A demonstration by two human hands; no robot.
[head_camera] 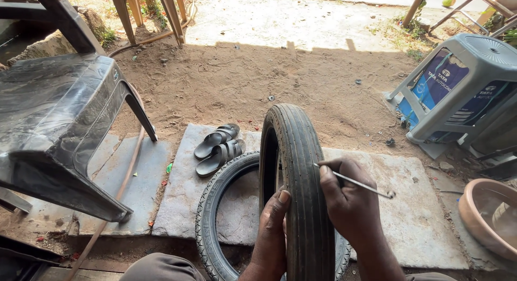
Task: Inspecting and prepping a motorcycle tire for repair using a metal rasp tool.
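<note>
— Why grip it like that?

— My left hand point(272, 232) clasps the upright tyre point(296, 189) to steady it on the stone slab point(414, 216); my right hand point(347, 197) pinches a thin metal tool point(361, 185) against the tread.

— And underneath?

— Another tyre point(212, 227), flat.

The flat tyre point(215, 216) is partly hidden behind the upright tyre point(299, 195); the basin point(487, 216) is cropped.
</note>
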